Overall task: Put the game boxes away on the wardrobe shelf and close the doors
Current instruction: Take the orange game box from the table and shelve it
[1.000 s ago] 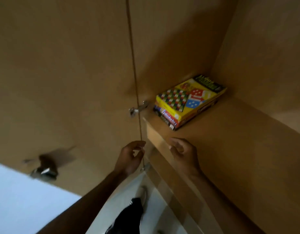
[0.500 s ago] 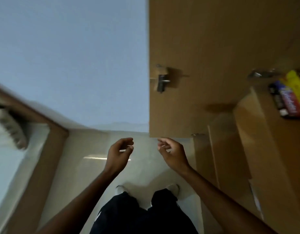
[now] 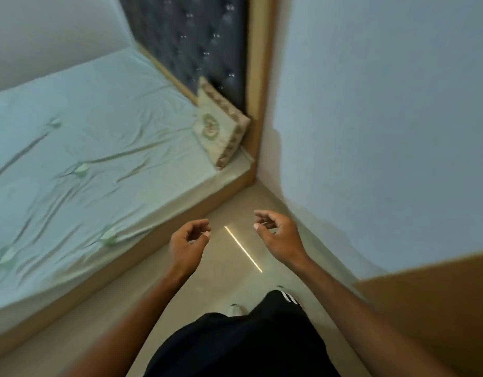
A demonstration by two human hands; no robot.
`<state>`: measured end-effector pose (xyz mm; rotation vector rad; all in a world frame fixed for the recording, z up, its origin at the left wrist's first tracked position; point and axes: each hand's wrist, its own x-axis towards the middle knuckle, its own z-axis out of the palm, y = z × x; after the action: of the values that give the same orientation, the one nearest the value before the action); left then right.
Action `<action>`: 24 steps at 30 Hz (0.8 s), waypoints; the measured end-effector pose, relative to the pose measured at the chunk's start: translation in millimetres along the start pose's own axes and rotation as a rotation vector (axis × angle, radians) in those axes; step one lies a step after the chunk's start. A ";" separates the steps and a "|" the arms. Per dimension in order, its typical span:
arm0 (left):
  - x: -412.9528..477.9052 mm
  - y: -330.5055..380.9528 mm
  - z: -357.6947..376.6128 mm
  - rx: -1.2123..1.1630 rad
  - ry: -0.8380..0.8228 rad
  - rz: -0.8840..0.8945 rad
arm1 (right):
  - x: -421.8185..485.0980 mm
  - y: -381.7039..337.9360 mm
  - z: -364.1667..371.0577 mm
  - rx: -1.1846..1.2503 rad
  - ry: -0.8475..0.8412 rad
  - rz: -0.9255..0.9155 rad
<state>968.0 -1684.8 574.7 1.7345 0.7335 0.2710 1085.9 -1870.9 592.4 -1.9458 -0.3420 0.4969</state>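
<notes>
since no game box shows anywhere in the frame, handling is entered here as judgement only: such boxes are likely light, stiff card with smooth printed faces, apt to slide one on another when stacked, best taken by the long edges with both hands; the doors would likely be stiff board, swung by the free edge.

item, lower centre: black trousers [image 3: 243, 346], with a white-striped fold at the right knee; a pale shoe toe just shows above them, blurred.

item, lower middle: left hand [image 3: 188, 244], loosely curled, fingers bent toward the thumb, holding nothing.

item, lower middle, right of it: right hand [image 3: 281, 235], likewise half curled and empty; the two hands are apart and touch nothing.

item, between and beyond the hands: floor [image 3: 226, 208], beige, with a thin bright streak of reflected light.

item, lower right corner: wardrobe panel [image 3: 430, 308], plain brown board cut off by the frame edge; whether it is a door or a side, open or closed, cannot be told. shelf and boxes are out of view.

item, left half: bed [image 3: 85, 137], pale green creased sheet on a wooden base.

item, upper centre: cushion [image 3: 221, 129], leaning on the dark tufted headboard [image 3: 196, 36].

item, right half: wall [image 3: 384, 118], pale, featureless.

note: progress of the task cannot be read from this view.
</notes>
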 end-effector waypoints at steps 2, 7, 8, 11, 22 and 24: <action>5.7 -16.8 -44.3 -0.055 0.119 -0.050 | 24.6 -22.9 44.2 -0.038 -0.122 -0.045; 6.4 -52.2 -140.5 -0.169 0.413 -0.165 | 72.5 -71.7 158.6 -0.137 -0.416 -0.154; 6.6 -57.6 -157.9 -0.186 0.467 -0.183 | 79.3 -81.0 182.2 -0.156 -0.470 -0.166; 10.4 -74.4 -211.5 -0.229 0.608 -0.230 | 97.0 -110.0 256.4 -0.200 -0.618 -0.230; -30.4 -150.0 -430.7 -0.371 1.178 -0.397 | 78.1 -223.0 569.2 -0.430 -1.222 -0.537; -48.8 -161.0 -457.2 -0.380 1.288 -0.411 | 58.6 -239.3 613.6 -0.453 -1.298 -0.599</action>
<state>631.4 -1332.6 570.1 0.8495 1.7726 1.1918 834.4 -1259.6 576.8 -1.5232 -1.9075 1.2918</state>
